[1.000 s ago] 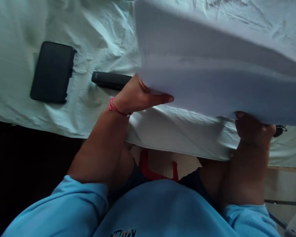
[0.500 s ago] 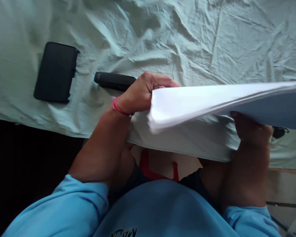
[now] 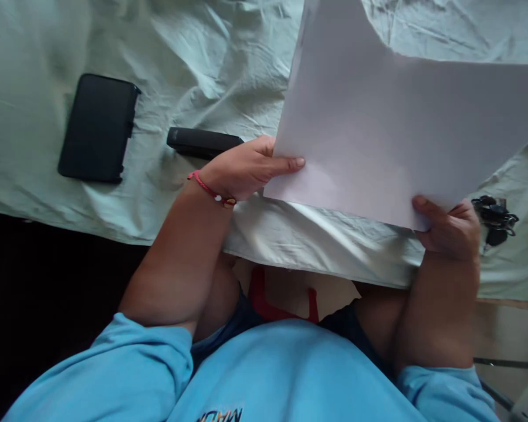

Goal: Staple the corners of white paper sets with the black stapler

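Pale green cloth [image 3: 193, 64], badly creased, covers the surface in front of me, and its near edge hangs down over my knees. My left hand [image 3: 246, 170] and my right hand [image 3: 451, 228] both hold a stack of white paper [image 3: 391, 129] raised off the cloth and tilted toward the camera. The left grip is closed on the lower left corner, thumb lying across the front sheet and fingers behind. The right grip pinches the lower right corner, thumb on the front and the fingers tucked behind the pile.

Judging by how things lie, the sheets are gathered into one pile and held clear of the cloth, though the upper edge shows one sheet standing higher than the rest, so I would say squaring them is not finished, and nothing fastens them yet.

Just behind my left wrist lies a black stapler [image 3: 202, 142], untouched. Farther left sits a black case [image 3: 97, 128]. A bunch of keys [image 3: 495, 217] lies just beside my right hand.
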Motion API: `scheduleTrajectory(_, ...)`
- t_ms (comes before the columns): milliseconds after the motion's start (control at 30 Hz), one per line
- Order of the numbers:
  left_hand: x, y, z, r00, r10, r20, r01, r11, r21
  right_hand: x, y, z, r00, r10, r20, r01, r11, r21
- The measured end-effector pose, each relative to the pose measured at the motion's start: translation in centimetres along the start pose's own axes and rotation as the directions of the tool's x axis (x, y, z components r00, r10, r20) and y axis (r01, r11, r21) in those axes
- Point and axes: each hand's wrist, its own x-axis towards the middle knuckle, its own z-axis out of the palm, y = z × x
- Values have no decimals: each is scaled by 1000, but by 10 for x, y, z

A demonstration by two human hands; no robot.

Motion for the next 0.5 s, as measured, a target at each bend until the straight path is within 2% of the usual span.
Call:
scheduleTrajectory(133, 0, 2, 5, 997, 69, -32, -69, 998, -7, -3, -4, 4, 997, -7, -81, 14, 996, 91)
scheduleTrajectory(200, 1, 0, 6, 994, 86, -61, -86, 996, 11, -5, -8, 5, 996, 29, -84, -22, 996, 91)
scheduleTrajectory(400, 3, -2, 3, 997, 47, -60, -46, 999, 8, -9, -13, 6, 977, 175, 123, -173, 985, -29)
scheduleTrajectory(500, 1, 2, 7, 1000, -1, -21, 0, 999, -48, -9, -12, 7, 975, 180, 132, -176, 984, -38)
